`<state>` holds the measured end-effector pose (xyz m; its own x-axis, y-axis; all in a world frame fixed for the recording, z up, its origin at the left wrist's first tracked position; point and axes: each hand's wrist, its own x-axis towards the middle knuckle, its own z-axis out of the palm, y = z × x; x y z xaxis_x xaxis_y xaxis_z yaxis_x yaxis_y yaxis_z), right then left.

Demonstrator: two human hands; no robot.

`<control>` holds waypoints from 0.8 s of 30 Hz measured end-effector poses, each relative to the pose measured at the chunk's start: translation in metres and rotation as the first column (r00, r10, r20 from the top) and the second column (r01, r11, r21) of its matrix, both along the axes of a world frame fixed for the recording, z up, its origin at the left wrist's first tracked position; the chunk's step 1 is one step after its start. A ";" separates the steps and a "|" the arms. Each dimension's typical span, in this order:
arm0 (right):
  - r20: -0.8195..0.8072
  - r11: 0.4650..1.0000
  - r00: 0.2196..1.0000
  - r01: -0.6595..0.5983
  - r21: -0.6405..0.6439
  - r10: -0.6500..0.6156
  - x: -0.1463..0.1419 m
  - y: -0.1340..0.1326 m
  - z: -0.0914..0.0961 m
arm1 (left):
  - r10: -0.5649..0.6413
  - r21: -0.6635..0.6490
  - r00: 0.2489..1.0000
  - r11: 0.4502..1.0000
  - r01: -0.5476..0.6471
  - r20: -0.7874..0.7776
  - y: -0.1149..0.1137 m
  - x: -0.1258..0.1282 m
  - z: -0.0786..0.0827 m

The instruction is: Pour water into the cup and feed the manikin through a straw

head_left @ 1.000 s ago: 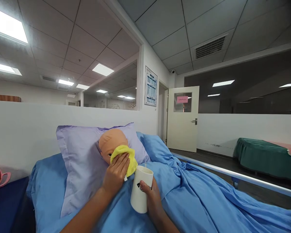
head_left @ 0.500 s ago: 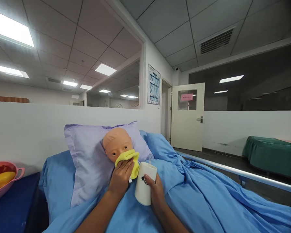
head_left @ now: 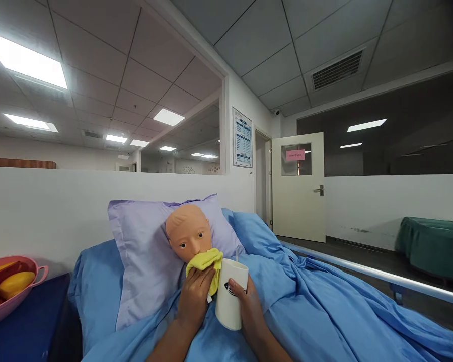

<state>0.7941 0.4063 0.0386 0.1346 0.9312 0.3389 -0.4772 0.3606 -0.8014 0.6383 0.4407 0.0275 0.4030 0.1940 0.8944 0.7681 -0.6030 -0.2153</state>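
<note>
A bald mannequin (head_left: 189, 226) lies in bed with its head on a lilac pillow (head_left: 143, 251). My left hand (head_left: 197, 296) presses a folded yellow towel (head_left: 206, 260) against its mouth and chin, fingers closed on the cloth. Beside it, my right hand (head_left: 251, 306) is wrapped round a white cup (head_left: 226, 306) with a dark print, tilted slightly; a thin pale stick, perhaps a straw, shows above the rim. The cup stands close to the towel, over the blue quilt (head_left: 305, 301). What the cup holds is hidden.
At the left, a pink basket (head_left: 17, 301) of fruit rests on a dark blue surface (head_left: 33, 327). A bed rail (head_left: 381, 279) runs along the right side. Beyond stand an open door (head_left: 298, 201) and a green-covered piece of furniture (head_left: 430, 246); a low white wall (head_left: 60, 216) is behind the bed.
The towel has slid down the mannequin's face, uncovering the nose, with my left hand on it. The cup stays in my right hand. The whole view has shifted slightly.
</note>
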 end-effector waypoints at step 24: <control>-0.016 0.997 0.998 0.054 0.050 -0.053 -0.004 -0.002 0.007 | -0.191 0.139 0.977 0.974 0.177 0.097 -0.026 0.016 0.080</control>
